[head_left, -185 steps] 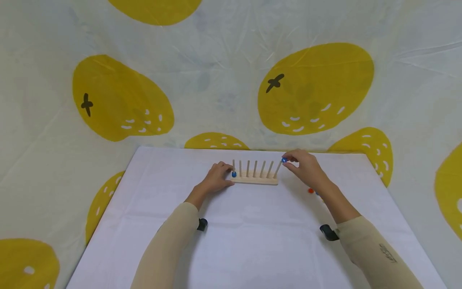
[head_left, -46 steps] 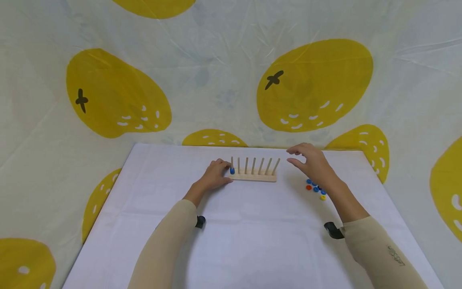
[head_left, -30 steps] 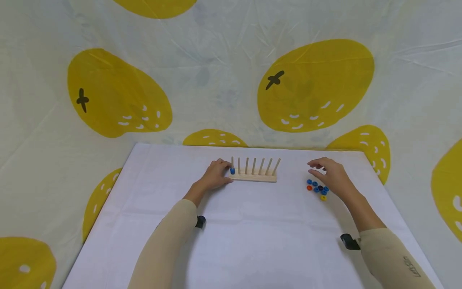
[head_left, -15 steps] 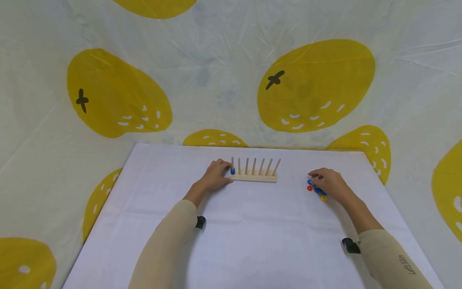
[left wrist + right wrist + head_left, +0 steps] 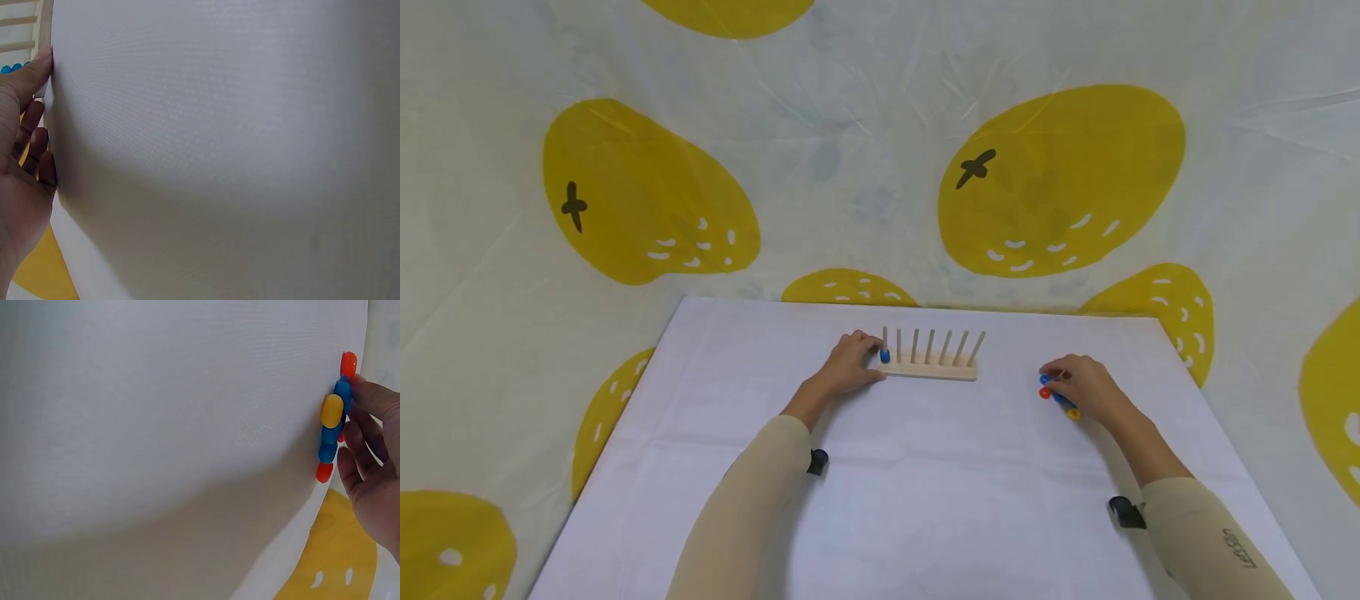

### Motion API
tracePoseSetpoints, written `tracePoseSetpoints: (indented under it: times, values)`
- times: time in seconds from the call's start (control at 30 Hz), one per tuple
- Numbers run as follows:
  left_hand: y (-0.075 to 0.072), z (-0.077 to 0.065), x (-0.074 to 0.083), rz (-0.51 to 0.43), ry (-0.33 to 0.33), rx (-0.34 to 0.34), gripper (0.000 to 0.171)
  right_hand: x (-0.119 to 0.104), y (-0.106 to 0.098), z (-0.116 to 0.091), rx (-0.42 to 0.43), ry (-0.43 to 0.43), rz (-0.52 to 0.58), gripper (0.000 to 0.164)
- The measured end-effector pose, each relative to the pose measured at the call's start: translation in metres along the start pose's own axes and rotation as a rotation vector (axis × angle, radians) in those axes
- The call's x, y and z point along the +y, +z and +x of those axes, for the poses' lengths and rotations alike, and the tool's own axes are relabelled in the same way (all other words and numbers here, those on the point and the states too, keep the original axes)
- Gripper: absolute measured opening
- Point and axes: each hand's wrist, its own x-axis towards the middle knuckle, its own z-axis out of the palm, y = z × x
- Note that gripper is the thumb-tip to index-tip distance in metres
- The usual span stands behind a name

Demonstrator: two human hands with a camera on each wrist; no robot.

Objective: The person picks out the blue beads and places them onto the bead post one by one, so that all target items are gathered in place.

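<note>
A pale wooden peg board (image 5: pixel 936 372) with a row of upright pegs stands near the back of the table. My left hand (image 5: pixel 846 362) grips its left end, thumb at the front edge and fingers behind. Blue ring beads (image 5: pixel 885 357) sit low on the leftmost peg; the other pegs are bare. My right hand (image 5: pixel 1086 387) reaches down into a small bead pile, thumb and fingers curved around it. In the right wrist view the thumb is right at the blue beads (image 5: pixel 342 394), beside a yellow bead (image 5: pixel 332 411) and a red bead (image 5: pixel 349 363). I cannot tell whether a bead is pinched.
A white cloth covers the table (image 5: pixel 925 500). Behind it hangs a pale curtain (image 5: pixel 850 167) printed with large yellow fruit. Black wrist cameras show below both forearms, the right one (image 5: pixel 1126 512) low over the cloth.
Earlier my right hand held a blue bead by the rightmost peg. The blue stack on the leftmost peg has since grown taller. My right hand has moved right and down to the bead pile.
</note>
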Motion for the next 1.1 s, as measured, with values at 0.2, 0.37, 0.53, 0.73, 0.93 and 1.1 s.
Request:
tracePoseSetpoints:
  times: [0.2,0.37,0.53,0.73,0.93,1.1]
  values:
    - [0.000,0.000,0.001,0.003,-0.008,0.002,0.059,0.003,0.002,0.003,-0.010,-0.005,-0.013,0.026]
    - [-0.001,-0.001,0.002,-0.005,-0.011,0.003,0.059,0.004,0.003,0.003,0.001,-0.018,-0.021,0.024]
    - [0.000,-0.001,0.002,-0.004,-0.016,0.005,0.059,0.003,0.003,0.001,0.016,-0.032,-0.019,0.023]
    - [0.000,0.000,0.002,0.008,-0.019,0.007,0.059,0.001,0.001,-0.001,0.016,-0.013,0.001,0.024]
    - [0.000,-0.001,0.003,0.000,-0.014,0.000,0.059,-0.003,-0.003,-0.004,0.039,-0.005,0.021,0.025]
    - [0.000,-0.001,0.003,-0.008,-0.015,0.002,0.058,-0.014,-0.009,-0.005,0.084,-0.066,0.005,0.025]
